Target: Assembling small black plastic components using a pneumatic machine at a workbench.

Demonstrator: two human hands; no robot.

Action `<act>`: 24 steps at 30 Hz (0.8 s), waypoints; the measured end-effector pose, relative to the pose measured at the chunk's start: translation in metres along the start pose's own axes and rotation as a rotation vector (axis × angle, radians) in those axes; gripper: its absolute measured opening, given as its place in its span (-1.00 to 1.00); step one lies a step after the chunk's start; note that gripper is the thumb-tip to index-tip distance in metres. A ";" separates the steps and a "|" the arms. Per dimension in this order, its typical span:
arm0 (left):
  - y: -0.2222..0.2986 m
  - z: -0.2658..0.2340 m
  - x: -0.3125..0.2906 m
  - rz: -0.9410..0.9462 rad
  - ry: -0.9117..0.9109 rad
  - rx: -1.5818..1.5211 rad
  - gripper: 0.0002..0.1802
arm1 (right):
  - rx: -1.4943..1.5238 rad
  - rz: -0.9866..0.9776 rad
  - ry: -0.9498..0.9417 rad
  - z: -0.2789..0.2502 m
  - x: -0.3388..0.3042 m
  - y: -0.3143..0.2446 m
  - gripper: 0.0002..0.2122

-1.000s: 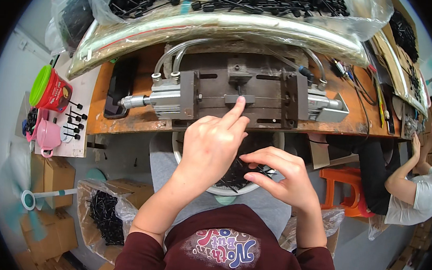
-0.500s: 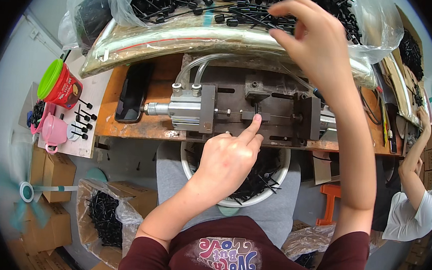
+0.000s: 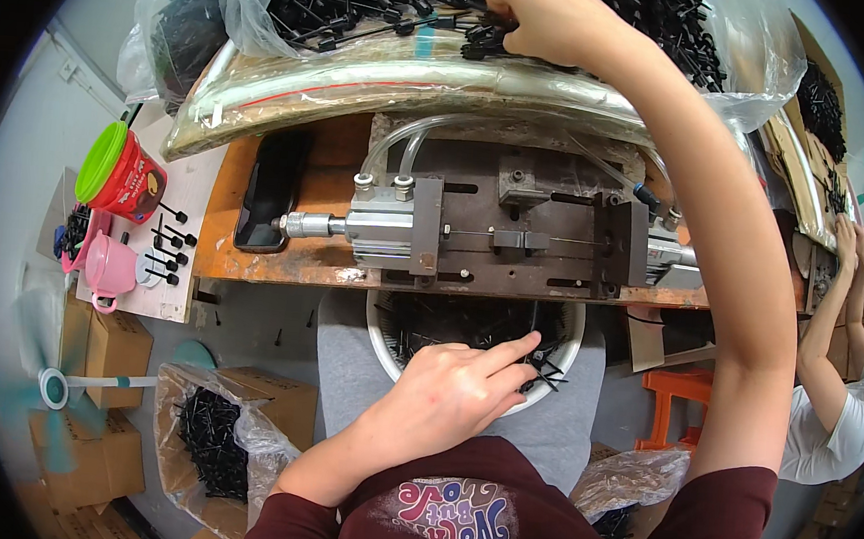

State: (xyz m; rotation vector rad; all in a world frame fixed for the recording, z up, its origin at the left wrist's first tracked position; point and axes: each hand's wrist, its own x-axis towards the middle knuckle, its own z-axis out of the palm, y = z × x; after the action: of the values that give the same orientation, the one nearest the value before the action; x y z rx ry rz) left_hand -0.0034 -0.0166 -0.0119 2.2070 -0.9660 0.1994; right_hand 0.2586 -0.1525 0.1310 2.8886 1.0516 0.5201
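Observation:
My left hand (image 3: 444,389) is over the near part of a white basket (image 3: 375,338) in my lap, index finger stretched out and the hand otherwise empty. Black thin-stemmed parts lie in the basket, one thin dark piece just above that fingertip. At the far side, my right hand (image 3: 559,23) reaches into a heap of black stemmed parts (image 3: 371,0) with headed ends; its fingers are curled, and what is between them is hidden. Between the hands stands a metal fixture (image 3: 483,263) with a small dark centre block (image 3: 516,240) on a thin rod, showing no black part on it.
An air cylinder (image 3: 380,231) with clear hoses flanks the fixture's left. A phone (image 3: 269,198), a red tub (image 3: 128,178) and a pink cup (image 3: 110,259) are further left. Bagged black parts (image 3: 210,434) fill a carton below. Another person's arms (image 3: 836,288) work at right.
My left hand has dropped from the fixture's centre block to the basket, and the black piece there is gone from the block. My right hand has moved left into the heap, its fingers curling.

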 end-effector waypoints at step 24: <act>-0.003 -0.021 0.027 -0.132 0.490 -0.439 -0.43 | 1.894 0.606 0.108 0.014 -0.186 -0.065 -0.78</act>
State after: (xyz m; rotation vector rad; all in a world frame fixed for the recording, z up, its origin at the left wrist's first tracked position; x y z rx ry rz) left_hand 0.0208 -0.0172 0.0129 1.6958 -0.5280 0.4028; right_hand 0.0894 -0.2179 0.0529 4.8030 0.6521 -1.0811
